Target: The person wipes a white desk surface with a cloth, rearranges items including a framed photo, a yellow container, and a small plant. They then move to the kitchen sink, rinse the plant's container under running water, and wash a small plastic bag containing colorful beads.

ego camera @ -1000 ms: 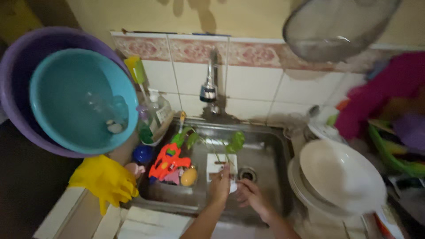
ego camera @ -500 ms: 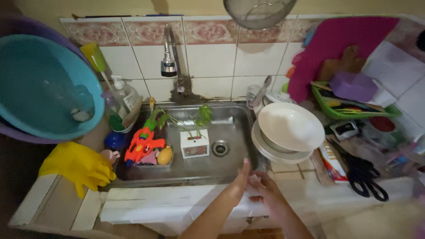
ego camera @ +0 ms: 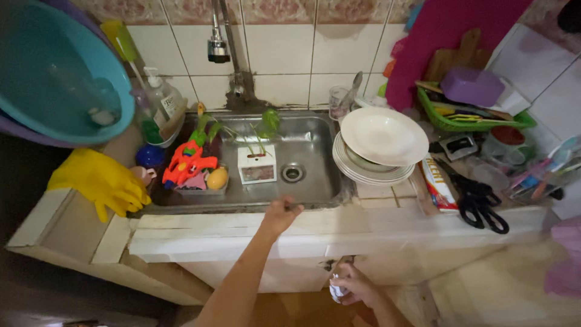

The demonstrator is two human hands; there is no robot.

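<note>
From the head view, my left hand [ego camera: 279,213] grips the sink's front rim [ego camera: 242,208]; I should keep that brace firm. My right hand [ego camera: 350,284] is closed on a small pale object [ego camera: 336,293] below the counter. Half a second ago both hands met at the rim.

L hand [ego camera: 279,215] now out of sink [ego camera: 315,181], resting on its front rim. R hand [ego camera: 354,284] now down below counter edge [ego camera: 242,242], closed round small white item [ego camera: 336,293], unclear what. View has pulled back, more counter front showing.
</note>
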